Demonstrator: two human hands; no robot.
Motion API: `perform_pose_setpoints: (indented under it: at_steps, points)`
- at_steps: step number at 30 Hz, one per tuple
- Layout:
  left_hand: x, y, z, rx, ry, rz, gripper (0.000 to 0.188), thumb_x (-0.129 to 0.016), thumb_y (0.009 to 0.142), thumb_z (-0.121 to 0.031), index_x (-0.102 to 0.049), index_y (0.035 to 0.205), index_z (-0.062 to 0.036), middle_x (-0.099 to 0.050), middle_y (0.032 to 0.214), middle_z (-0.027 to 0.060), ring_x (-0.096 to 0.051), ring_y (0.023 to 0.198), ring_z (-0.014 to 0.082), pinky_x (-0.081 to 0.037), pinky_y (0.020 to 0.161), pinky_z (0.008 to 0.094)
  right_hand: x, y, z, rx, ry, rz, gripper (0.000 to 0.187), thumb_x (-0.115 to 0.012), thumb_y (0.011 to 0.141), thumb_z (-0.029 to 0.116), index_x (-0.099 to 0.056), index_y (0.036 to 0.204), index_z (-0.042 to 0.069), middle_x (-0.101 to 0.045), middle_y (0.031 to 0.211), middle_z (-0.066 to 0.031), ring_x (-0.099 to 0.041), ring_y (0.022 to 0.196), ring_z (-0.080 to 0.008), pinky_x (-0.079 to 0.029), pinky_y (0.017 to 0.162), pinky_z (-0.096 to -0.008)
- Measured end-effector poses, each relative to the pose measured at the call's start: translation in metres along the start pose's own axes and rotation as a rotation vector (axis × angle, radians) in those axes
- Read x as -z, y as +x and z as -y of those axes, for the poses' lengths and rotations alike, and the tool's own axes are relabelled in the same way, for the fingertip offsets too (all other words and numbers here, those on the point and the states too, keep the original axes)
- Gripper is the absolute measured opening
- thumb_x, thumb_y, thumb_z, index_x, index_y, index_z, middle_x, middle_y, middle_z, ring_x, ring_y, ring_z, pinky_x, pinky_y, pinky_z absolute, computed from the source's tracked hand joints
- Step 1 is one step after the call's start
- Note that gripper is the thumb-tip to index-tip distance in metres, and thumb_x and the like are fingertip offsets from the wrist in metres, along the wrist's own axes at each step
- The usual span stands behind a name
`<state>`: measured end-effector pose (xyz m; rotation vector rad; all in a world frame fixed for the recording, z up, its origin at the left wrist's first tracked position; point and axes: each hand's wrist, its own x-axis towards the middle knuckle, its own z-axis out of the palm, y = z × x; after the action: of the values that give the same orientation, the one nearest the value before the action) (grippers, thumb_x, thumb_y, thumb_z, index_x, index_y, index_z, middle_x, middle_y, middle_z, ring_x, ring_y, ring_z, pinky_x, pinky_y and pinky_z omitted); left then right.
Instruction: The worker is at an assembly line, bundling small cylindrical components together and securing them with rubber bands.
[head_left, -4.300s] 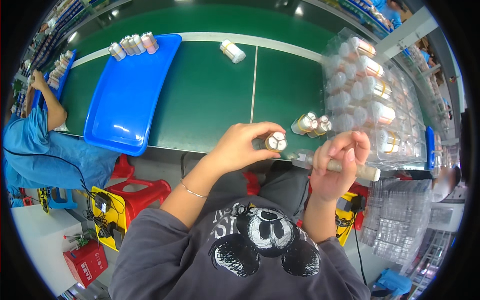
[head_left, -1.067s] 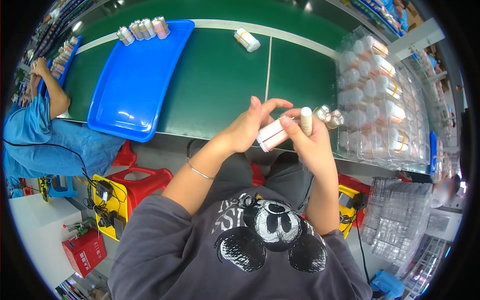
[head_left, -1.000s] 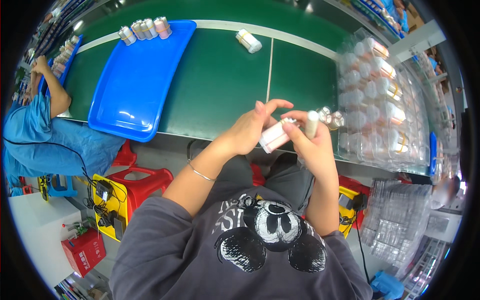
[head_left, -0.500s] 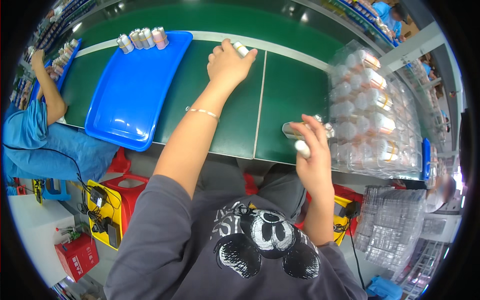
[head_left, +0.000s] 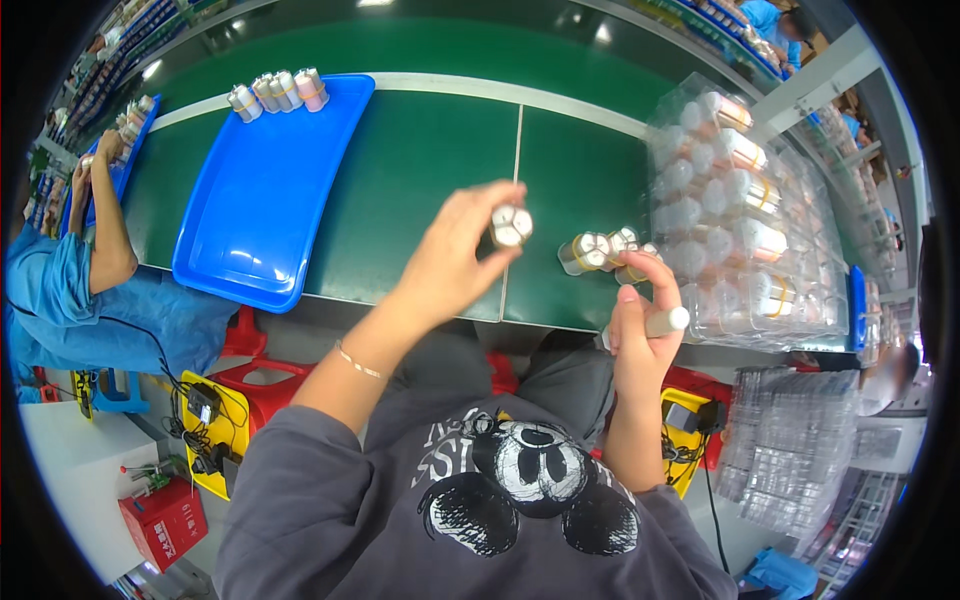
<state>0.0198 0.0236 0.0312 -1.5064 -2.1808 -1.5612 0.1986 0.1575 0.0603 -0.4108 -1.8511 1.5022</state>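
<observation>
My left hand (head_left: 450, 260) is closed around a bundle of white tubes (head_left: 512, 226), held above the green table with the tube ends toward me. My right hand (head_left: 645, 350) grips a single white tube (head_left: 666, 321) near the table's front edge, its rounded end pointing right. Just beyond that hand's fingers, several banded tube bundles (head_left: 586, 252) sit close together on the table. The raised index finger overlaps the nearest of them; whether it touches cannot be seen.
To the left lies a blue tray (head_left: 255, 200) with tube bundles (head_left: 276, 92) along its far end. Clear plastic trays full of banded tubes (head_left: 745, 210) are stacked at the right. A co-worker in blue (head_left: 80, 255) handles tubes at the far left.
My left hand has come back from the table's far edge, toward me and rightward, with the tube bundle. My right hand has lowered slightly away from the bundles, and its tube has turned.
</observation>
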Motion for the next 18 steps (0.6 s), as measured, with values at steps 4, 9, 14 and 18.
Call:
perform_pose_setpoints:
  at_steps: [4, 9, 14, 18]
  points:
    - [-0.015, -0.028, -0.016, 0.169, -0.189, 0.157, 0.049, -0.079, 0.069, -0.007, -0.06, 0.114, -0.008, -0.067, 0.108, 0.0078, -0.062, 0.1, 0.0262, -0.049, 0.089, 0.0357, -0.006, 0.001, -0.003, 0.005, 0.318, -0.086, 0.027, -0.05, 0.092, 0.004, -0.048, 0.119, -0.001, -0.056, 0.104, -0.0165, -0.034, 0.041, -0.0062, -0.031, 0.038, -0.0221]
    - [-0.014, -0.02, -0.008, 0.141, -0.202, 0.341, 0.046, -0.077, 0.071, -0.008, -0.061, 0.114, -0.0117, -0.067, 0.104, 0.0066, -0.063, 0.096, 0.0264, -0.05, 0.084, 0.0355, -0.016, 0.016, 0.009, 0.243, 0.677, 0.078, 0.03, -0.05, 0.093, 0.013, -0.041, 0.119, 0.001, -0.051, 0.08, -0.0107, -0.036, 0.043, -0.0094, -0.031, 0.039, -0.0238]
    - [-0.011, -0.02, -0.006, 0.148, -0.195, 0.416, 0.046, -0.074, 0.072, -0.007, -0.061, 0.115, -0.0137, -0.067, 0.101, 0.0071, -0.063, 0.094, 0.0275, -0.049, 0.083, 0.0378, -0.026, 0.026, 0.01, 0.271, 0.636, 0.251, 0.029, -0.057, 0.09, 0.01, -0.041, 0.113, 0.002, -0.049, 0.071, -0.0089, -0.034, 0.045, -0.0086, -0.031, 0.041, -0.0242]
    - [-0.011, -0.019, -0.007, 0.113, -0.16, 0.419, 0.045, -0.073, 0.073, -0.011, -0.06, 0.116, -0.0141, -0.067, 0.099, 0.0078, -0.063, 0.093, 0.0288, -0.048, 0.084, 0.0398, -0.025, 0.026, 0.006, 0.164, 0.473, 0.339, 0.029, -0.057, 0.09, 0.011, -0.043, 0.113, -0.001, -0.048, 0.07, -0.0059, -0.04, 0.052, -0.0077, -0.033, 0.046, -0.0223]
